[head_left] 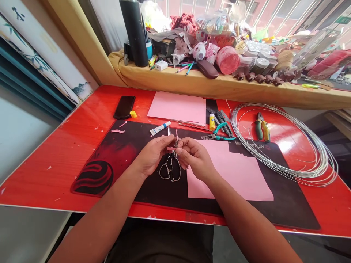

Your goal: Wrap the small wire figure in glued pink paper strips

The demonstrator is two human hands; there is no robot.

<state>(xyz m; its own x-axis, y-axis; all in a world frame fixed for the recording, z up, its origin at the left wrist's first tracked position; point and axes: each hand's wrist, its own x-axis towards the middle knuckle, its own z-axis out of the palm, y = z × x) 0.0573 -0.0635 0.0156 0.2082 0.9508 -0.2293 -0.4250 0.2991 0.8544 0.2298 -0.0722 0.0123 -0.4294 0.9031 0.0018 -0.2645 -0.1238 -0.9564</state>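
Over the black mat [145, 190], my left hand [153, 155] and my right hand [196, 157] meet with fingertips pinched. A thin upright wire piece with a pink tip [177, 133] rises between them, its lower part dark and coil-like, next to my right fingers. My left fingers pinch a small pink paper strip [171, 148] at its base. Fingers hide part of both. Directly below lie scissors [170, 171] with black handles, their blades pointing away. A pink paper sheet [230, 175] lies under my right forearm.
Behind my hands are a white glue tube [160, 128], stacked pink sheets [177, 107], a yellow glue stick [212, 122] and teal pliers [219, 133]. A wire coil [319, 153] and green-yellow pliers [262, 128] sit right. A phone [124, 107] and pink scraps [117, 131] are left.
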